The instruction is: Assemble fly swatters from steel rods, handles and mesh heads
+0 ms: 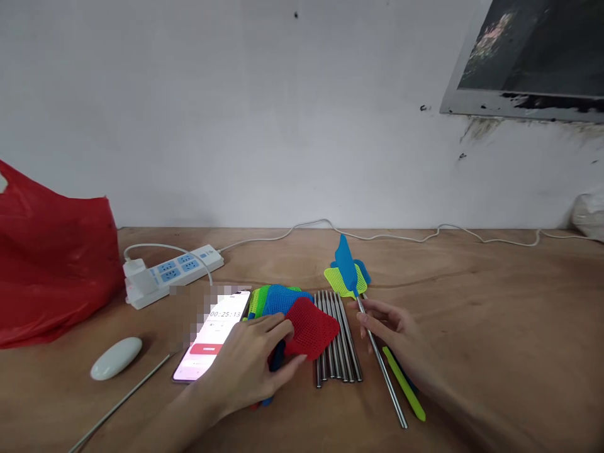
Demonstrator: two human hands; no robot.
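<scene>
My right hand [384,324] pinches a fly swatter's metal rod [383,365] just below its blue head [348,264]. The rod slants down toward the table's front. My left hand [257,355] reaches over a pile of mesh fly swatter heads, thumb and fingers apart. Its fingertips are at the edge of a red head [314,327]; whether they touch it I cannot tell. A blue head [285,299] and green ones lie under and behind the red one. Several loose metal rods [337,346] lie side by side between my hands.
Behind the held swatter lie a yellow-green head [334,280] and a blue one. A green handle [404,385] lies by my right wrist. To the left are a phone [212,333], a white mouse [116,358], a power strip [182,270] and a red bag [56,264]. A cable runs along the wall.
</scene>
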